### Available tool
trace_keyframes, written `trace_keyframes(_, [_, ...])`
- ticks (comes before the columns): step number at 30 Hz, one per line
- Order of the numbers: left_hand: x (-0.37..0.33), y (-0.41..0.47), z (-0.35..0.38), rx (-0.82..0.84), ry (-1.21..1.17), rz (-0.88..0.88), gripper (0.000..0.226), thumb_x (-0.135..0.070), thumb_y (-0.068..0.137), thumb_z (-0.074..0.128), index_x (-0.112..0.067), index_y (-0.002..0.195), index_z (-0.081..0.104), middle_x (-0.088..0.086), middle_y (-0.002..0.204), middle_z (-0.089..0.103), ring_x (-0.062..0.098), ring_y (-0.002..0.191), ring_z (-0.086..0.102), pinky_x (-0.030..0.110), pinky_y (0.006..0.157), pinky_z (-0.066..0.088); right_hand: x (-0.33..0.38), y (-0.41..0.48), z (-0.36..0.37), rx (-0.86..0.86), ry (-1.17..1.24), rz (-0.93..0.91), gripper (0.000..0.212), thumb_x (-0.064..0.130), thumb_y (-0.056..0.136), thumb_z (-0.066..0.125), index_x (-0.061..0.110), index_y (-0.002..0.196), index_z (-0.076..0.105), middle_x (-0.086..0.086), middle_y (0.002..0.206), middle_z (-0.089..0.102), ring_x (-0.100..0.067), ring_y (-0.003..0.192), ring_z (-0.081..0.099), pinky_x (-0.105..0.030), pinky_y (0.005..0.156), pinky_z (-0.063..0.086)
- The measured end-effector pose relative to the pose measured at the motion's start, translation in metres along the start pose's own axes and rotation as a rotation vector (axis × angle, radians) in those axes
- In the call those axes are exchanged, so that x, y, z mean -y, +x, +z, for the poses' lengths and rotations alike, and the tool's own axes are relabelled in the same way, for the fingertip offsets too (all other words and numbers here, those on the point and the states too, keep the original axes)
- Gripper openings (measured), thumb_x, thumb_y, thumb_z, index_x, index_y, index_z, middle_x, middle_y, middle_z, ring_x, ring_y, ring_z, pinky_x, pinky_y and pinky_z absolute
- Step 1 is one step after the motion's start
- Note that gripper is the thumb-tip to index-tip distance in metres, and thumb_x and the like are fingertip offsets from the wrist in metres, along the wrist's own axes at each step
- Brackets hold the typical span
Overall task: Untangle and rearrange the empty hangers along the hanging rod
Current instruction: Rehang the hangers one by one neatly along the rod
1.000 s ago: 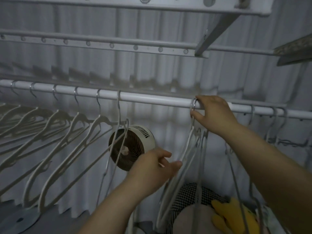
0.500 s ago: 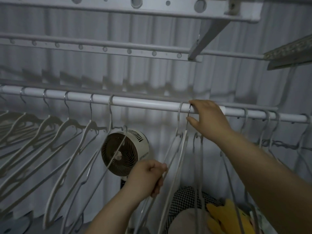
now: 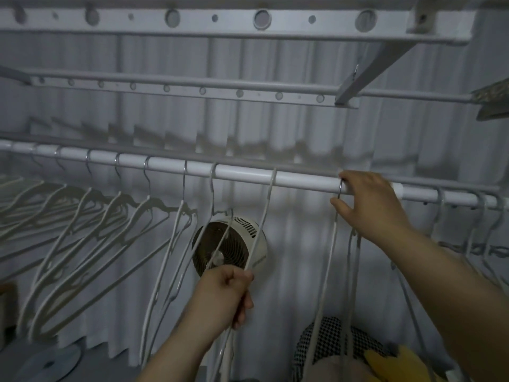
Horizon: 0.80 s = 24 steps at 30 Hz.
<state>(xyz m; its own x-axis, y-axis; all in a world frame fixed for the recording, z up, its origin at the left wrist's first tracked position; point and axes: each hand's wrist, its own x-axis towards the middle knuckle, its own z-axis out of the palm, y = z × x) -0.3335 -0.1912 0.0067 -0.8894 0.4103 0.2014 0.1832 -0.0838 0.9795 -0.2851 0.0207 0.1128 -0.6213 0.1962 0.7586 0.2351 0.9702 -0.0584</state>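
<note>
A white hanging rod (image 3: 303, 180) runs across the view, with several white empty hangers (image 3: 82, 227) spread along its left half. My left hand (image 3: 225, 293) grips the arm of one white hanger (image 3: 264, 213) whose hook sits on the rod at mid-left. My right hand (image 3: 369, 202) rests on the rod and pinches the metal hook of another hanger (image 3: 327, 266) that hangs down below it. More hangers (image 3: 473, 232) crowd the rod to the right of that hand.
A round fan (image 3: 234, 244) sits behind the hangers at centre. Perforated drying bars (image 3: 192, 89) run overhead. A checked cloth and a yellow item (image 3: 396, 362) lie at the lower right. A white curtain backs everything.
My left hand pulled its hanger leftward along the rod, opening a gap from the hanger my right hand holds. The view shifted right, so the fan appears further left of the hands.
</note>
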Motion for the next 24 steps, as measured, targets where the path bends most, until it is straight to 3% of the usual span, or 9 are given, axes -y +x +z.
trace_keyframes(5, [0.001, 0.001, -0.015, -0.056, 0.012, 0.005, 0.03, -0.011, 0.093, 0.045, -0.002, 0.067, 0.055, 0.0, 0.032, 0.049, 0.008, 0.024, 0.037, 0.013, 0.03, 0.031, 0.004, 0.001, 0.003, -0.005, 0.001, -0.017, 0.046, 0.018, 0.082, 0.064, 0.004, 0.123, 0.051, -0.018, 0.122, 0.056, -0.033, 0.118, 0.045, -0.036, 0.098, 0.029])
trace_keyframes(13, [0.004, 0.004, -0.025, -0.089, 0.094, 0.052, 0.03, -0.012, 0.092, 0.047, 0.015, 0.086, 0.06, -0.001, 0.032, 0.051, 0.006, 0.025, 0.037, 0.013, 0.031, 0.031, 0.012, 0.003, 0.008, -0.012, 0.005, -0.016, 0.045, 0.017, 0.081, 0.064, 0.003, 0.122, 0.052, -0.02, 0.12, 0.058, -0.034, 0.115, 0.046, -0.037, 0.096, 0.03])
trace_keyframes(17, [0.004, 0.005, -0.028, -0.1, 0.103, 0.018, 0.023, -0.012, 0.092, 0.048, 0.005, 0.083, 0.061, -0.001, 0.034, 0.052, 0.006, 0.026, 0.041, 0.013, 0.031, 0.034, 0.015, 0.004, 0.008, -0.006, 0.009, -0.02, 0.045, 0.015, 0.081, 0.065, 0.001, 0.122, 0.053, -0.022, 0.119, 0.057, -0.036, 0.115, 0.047, -0.038, 0.096, 0.031])
trace_keyframes(19, [0.005, 0.009, -0.03, -0.149, 0.127, 0.046, 0.017, -0.016, 0.091, 0.05, -0.003, 0.093, 0.061, -0.004, 0.048, 0.059, 0.007, 0.041, 0.053, 0.016, 0.039, 0.041, 0.015, 0.004, 0.007, -0.001, 0.012, -0.025, 0.046, 0.016, 0.082, 0.064, 0.001, 0.123, 0.052, -0.021, 0.121, 0.057, -0.035, 0.117, 0.046, -0.037, 0.097, 0.03])
trace_keyframes(20, [0.005, 0.01, -0.032, -0.193, 0.18, 0.086, 0.02, -0.02, 0.09, 0.052, -0.007, 0.103, 0.059, -0.008, 0.063, 0.06, 0.01, 0.056, 0.058, 0.019, 0.05, 0.045, 0.015, 0.004, 0.006, 0.004, 0.012, -0.031, 0.046, 0.017, 0.082, 0.064, 0.002, 0.124, 0.051, -0.02, 0.123, 0.056, -0.034, 0.118, 0.045, -0.037, 0.098, 0.03])
trace_keyframes(22, [0.002, 0.01, -0.034, -0.303, 0.349, 0.197, 0.034, -0.026, 0.087, 0.056, -0.013, 0.118, 0.054, -0.011, 0.088, 0.054, 0.014, 0.085, 0.055, 0.024, 0.073, 0.042, 0.013, 0.004, 0.003, 0.028, 0.008, -0.054, 0.048, 0.019, 0.083, 0.063, 0.004, 0.127, 0.049, -0.017, 0.126, 0.055, -0.033, 0.12, 0.044, -0.036, 0.099, 0.03])
trace_keyframes(24, [-0.01, 0.003, -0.029, -0.371, 0.415, 0.346, 0.037, -0.028, 0.086, 0.056, -0.017, 0.121, 0.054, -0.011, 0.102, 0.049, 0.01, 0.095, 0.05, 0.024, 0.08, 0.04, 0.011, 0.006, -0.002, 0.06, 0.01, -0.081, 0.05, 0.019, 0.085, 0.061, 0.005, 0.13, 0.046, -0.015, 0.131, 0.053, -0.031, 0.122, 0.043, -0.034, 0.1, 0.029])
